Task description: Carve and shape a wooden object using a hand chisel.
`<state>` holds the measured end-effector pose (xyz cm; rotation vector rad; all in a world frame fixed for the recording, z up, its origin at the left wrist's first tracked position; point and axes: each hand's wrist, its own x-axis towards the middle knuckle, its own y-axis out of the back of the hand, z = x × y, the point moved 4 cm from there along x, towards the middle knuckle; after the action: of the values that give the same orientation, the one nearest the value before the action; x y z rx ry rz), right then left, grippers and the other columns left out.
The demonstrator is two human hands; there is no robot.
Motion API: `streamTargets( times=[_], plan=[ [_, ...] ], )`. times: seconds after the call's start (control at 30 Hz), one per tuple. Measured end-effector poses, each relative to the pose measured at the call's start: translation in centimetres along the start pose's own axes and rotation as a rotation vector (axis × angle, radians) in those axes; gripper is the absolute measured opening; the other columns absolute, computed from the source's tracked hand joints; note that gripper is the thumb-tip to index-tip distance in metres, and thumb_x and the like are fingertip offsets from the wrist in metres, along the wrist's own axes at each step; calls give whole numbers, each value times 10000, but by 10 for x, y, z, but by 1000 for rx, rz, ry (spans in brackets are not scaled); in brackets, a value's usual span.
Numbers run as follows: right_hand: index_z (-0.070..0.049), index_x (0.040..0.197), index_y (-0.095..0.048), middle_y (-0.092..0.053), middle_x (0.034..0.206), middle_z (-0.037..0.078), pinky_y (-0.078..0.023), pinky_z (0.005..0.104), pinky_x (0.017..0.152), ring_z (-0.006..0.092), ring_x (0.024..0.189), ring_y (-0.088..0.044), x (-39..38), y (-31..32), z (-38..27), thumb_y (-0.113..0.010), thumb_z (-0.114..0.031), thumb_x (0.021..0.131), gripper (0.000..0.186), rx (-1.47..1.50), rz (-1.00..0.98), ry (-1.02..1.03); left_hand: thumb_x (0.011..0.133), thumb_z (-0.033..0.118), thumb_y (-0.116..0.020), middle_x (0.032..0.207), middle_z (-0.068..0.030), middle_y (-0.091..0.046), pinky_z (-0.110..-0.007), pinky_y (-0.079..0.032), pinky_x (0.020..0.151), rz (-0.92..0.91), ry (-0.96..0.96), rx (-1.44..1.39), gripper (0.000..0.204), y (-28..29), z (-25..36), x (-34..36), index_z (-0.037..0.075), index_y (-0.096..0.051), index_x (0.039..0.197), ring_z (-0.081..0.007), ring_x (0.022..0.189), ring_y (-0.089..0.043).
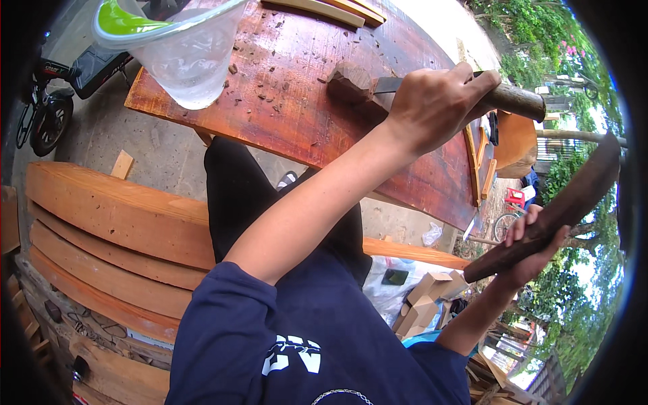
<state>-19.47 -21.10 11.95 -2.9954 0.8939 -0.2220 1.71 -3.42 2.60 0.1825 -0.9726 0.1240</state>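
Our left hand (435, 104) is wrapped around the handle of a bladed tool (521, 102), fingers folded tight over it. The tool's flat metal blade (387, 85) reaches the side of a dark wooden block (351, 82), which lies on the bench (283, 125) well in from its near edge; whether the blade bites into the wood, we cannot tell. Our right hand (534, 244) closes around a thick, dark wooden club (550, 219), held in the air off the right end of the bench.

At the near left corner of the bench we have a clear plastic cup (196, 64), wide at the rim and narrower at the base. A bright green patch (131, 19) shows at its mouth; through the cloudy wall we cannot tell whether it holds clear liquid. Wood chips (270, 74) lie scattered between the cup and the block. Wood strips (317, 12) lie along the far edge. Below the near edge, toward the right, we see cardboard boxes (420, 312), their contents unclear to us, and a crumpled clear plastic bag (432, 234) on the floor.
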Motion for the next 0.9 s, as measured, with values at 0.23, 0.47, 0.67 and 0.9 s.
streamTargets(
  times=[0.23,0.47,0.67,0.9],
  plan=[
    [-60,1275,-500,-616,821,78,-445,236,408,118,510,-562,-12,-1,-4,-487,-539,1058,526,-523,169,14,902,376,-751,854,-9,-691,-352,-521,493,-65,22,48,396,4,-3,0,231,-625,1248,-204,612,-688],
    [9,1098,-460,-513,944,81,-489,259,447,154,635,-550,13,6,-17,-412,-597,1070,608,15,-122,37,909,367,-747,866,-7,-696,-350,-528,499,-35,7,5,392,5,-2,2,227,-621,1253,-213,623,-694],
    [-101,1314,-484,-626,862,83,-437,232,413,116,534,-571,-17,-26,-8,-595,-379,1025,416,-580,94,-35,914,359,-746,855,0,-694,-350,-525,500,-106,48,64,396,5,-8,-1,233,-612,1265,-212,616,-688],
    [23,1110,-510,-535,832,64,-451,248,409,127,565,-551,5,-4,-16,-411,-593,1067,625,-155,16,-27,925,370,-738,828,2,-688,-339,-512,488,-50,19,44,398,11,-4,2,248,-612,1282,-201,600,-679]
  ],
)
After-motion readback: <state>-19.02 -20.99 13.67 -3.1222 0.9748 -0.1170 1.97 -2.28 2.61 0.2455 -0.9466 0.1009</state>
